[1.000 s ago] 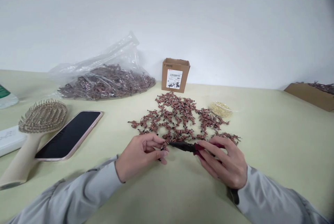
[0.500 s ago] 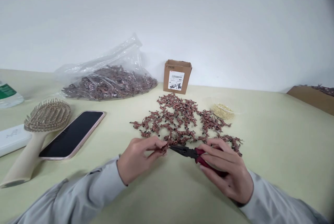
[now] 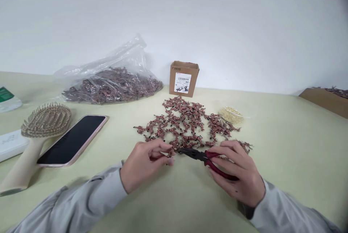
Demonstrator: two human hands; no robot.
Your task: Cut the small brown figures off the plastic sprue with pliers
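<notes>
Red-handled pliers (image 3: 199, 155), one pair, sit in the curled right hand (image 3: 239, 177), nose aimed toward nine o'clock at a single brown charm (image 3: 170, 152) pinched in the left hand (image 3: 144, 164), seemingly steadied for the tool's tip; at twelve o'clock sprawls a charm pile (image 3: 187, 124), too many to count; one bag (image 3: 111, 84) at ten; one phone (image 3: 72, 139) and one hairbrush (image 3: 43, 124) at nine; two boxes, small box (image 3: 183, 78) at twelve, flat box (image 3: 323, 99) at two.

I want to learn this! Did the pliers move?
Yes. The pliers swung their handles toward the person, away from the pile of brown pieces; the tip stayed at its near edge.
</notes>
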